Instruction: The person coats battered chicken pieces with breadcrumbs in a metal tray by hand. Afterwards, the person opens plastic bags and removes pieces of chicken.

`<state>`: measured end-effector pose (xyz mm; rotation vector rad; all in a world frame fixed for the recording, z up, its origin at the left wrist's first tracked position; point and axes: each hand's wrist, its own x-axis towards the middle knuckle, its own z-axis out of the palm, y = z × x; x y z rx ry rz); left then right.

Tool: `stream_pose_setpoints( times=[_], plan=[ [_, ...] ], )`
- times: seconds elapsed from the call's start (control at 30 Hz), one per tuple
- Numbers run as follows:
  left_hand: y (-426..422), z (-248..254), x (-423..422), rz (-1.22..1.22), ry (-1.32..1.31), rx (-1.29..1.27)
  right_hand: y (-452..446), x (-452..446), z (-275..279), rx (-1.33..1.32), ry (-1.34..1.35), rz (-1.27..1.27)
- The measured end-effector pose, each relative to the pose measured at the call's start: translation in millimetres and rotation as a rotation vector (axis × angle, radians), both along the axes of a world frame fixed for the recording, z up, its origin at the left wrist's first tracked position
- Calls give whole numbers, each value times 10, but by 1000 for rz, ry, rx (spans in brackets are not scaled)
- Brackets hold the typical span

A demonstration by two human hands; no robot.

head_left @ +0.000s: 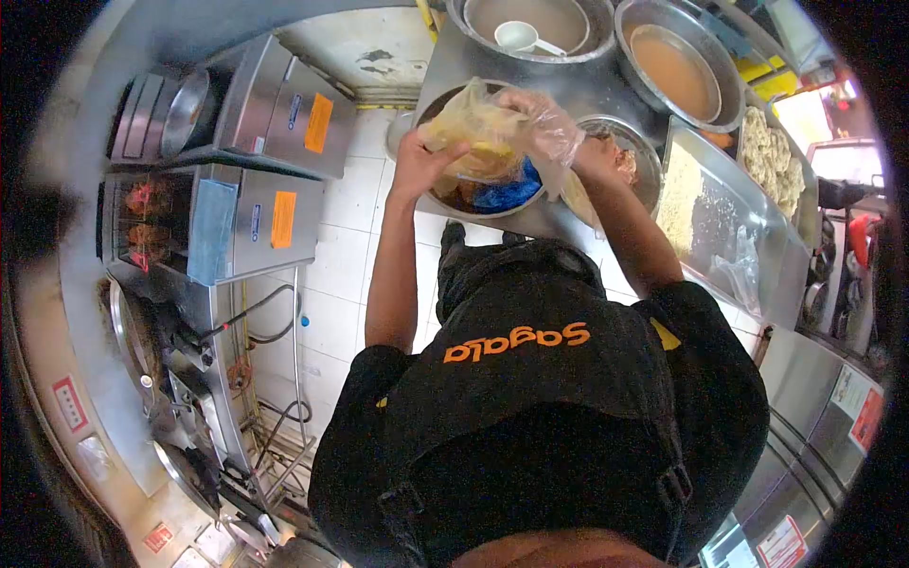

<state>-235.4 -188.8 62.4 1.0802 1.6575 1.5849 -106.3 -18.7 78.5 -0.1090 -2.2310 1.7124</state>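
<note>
My left hand (pixel 428 163) is bare and pinches one side of a translucent, yellowish plastic bag (pixel 473 118). My right hand (pixel 547 125) wears a loose clear plastic glove, and its fingers close on the other side of the same bag. Both hands are above a round bowl (pixel 488 216) at the counter's edge. Inside that bowl lies crumpled blue plastic (pixel 509 192), beside yellowish-brown contents partly covered by the bag. Close to my right wrist is a metal bowl (pixel 653 156) holding reddish-brown pieces.
A basin of cloudy liquid with a white ladle (pixel 517 37) stands at the back, beside a basin of orange-brown liquid (pixel 674 76). To the right are a metal tray (pixel 720 213) of pale crumbs and a tray of coated pieces (pixel 769 161). Fryer units (pixel 265 114) stand left.
</note>
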Motion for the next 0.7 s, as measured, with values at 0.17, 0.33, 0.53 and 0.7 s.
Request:
stream_pose_setpoints(
  times=[0.17,0.33,0.53,0.7],
  plan=[
    [76,-35,110,235,-91,5,-246,-1,-103,-342,2,-261],
    [185,-1,260,325,-7,121,-306,39,-121,-33,-87,-139],
    [280,431,204,184,163,156,-188,125,212,-284,-156,16],
    [252,789,133,-107,152,26,-216,401,659,-231,-320,92]
  ],
)
